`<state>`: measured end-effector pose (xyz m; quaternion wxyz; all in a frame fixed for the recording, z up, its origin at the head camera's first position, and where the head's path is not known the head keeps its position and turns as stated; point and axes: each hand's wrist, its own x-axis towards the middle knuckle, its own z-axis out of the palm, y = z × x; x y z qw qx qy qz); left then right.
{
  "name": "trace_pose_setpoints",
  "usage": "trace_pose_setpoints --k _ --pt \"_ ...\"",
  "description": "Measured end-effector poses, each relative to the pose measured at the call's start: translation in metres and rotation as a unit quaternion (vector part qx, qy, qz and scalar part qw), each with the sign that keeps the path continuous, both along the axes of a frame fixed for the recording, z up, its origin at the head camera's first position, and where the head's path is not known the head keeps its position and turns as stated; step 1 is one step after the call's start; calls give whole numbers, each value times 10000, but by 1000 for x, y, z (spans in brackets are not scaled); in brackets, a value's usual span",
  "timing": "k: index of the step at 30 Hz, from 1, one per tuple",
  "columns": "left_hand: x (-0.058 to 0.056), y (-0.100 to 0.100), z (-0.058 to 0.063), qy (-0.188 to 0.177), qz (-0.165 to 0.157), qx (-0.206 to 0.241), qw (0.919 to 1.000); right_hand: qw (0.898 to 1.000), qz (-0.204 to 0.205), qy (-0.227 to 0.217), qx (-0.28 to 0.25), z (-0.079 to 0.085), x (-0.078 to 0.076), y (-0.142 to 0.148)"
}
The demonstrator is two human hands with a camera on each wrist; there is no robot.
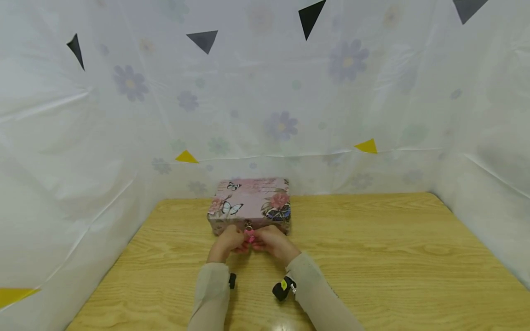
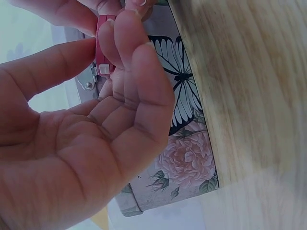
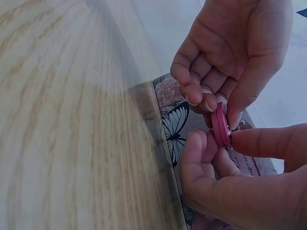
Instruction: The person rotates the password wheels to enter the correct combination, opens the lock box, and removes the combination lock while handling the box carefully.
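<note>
**Pale Sleeves (image 1: pixel 325 294) in Foreground, Pink Padlock (image 1: pixel 250 236) Pinched at Clasp of Butterfly Box (image 1: pixel 250 202)**

Held at the middle of the box's front, just below the metal clasp (image 1: pixel 248 224). Pinched from one side by the left hand (image 1: pixel 232 239), with thumb and fingertips clamped on the pink body and the other fingers bent, lying close together. Gripped from the opposite side by the right hand (image 1: pixel 275 240), again between thumb and fingers, almost meeting the left.

Apparently at the stage of working the padlock by hand, to judge by the double grip. Locked or released: impossible to tell, with much of the body behind fingers. Calling next, on that reading, for a steady hold on one side and a controlled turn or pull on the other, without dragging the box forward.

Printed with roses, script and butterflies, and set with lid down near the back edge of a wood-grain table (image 1: pixel 393 248). Worn near the cuffs: black wrist-camera mounts (image 1: pixel 281 290). Hung behind: a pale floral curtain (image 1: pixel 248 101), dotted with yellow pennants (image 1: pixel 367 146) low down and black pennants (image 1: pixel 311 17) higher up.
</note>
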<state>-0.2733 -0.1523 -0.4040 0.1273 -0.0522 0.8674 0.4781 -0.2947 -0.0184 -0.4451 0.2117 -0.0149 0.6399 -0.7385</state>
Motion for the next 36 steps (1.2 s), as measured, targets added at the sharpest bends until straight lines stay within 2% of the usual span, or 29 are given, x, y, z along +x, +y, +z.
trace_pose_setpoints --k 9,25,36 --pt "-1 -1 0 19 -9 23 10000 9998 53 206 -65 0 1 0" --pt "-1 0 -1 78 -74 -143 9998 9995 74 297 42 3 5 2" --pt "1 -1 1 -72 23 297 9995 9998 -67 105 -162 2 3 0"
